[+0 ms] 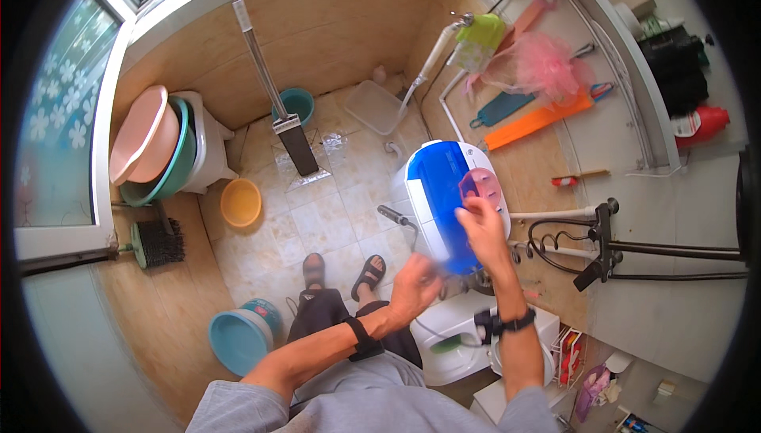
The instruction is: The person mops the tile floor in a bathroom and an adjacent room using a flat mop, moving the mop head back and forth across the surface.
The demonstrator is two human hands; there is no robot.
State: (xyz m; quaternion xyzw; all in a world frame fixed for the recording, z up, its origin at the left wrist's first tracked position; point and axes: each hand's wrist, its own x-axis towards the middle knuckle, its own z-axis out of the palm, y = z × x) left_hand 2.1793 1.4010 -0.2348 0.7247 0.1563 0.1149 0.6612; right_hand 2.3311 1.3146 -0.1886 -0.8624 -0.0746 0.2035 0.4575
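Note:
A small washing machine with a blue top and white casing stands to the right of centre. On its right side is a pink see-through round part. My right hand is over the machine beside this pink part, its fingers drawn together. Whatever they hold, if anything, is hidden. Low by the machine's front left edge, my left hand is smeared at the fingertips, so its grip does not show. A grey hose end with a dark handle lies left of the machine.
A white toilet is below the machine. Pink and green basins stack at left, near a yellow bowl and blue bucket. A flat mop leans ahead. Scrubbers and an orange strap hang on the right wall.

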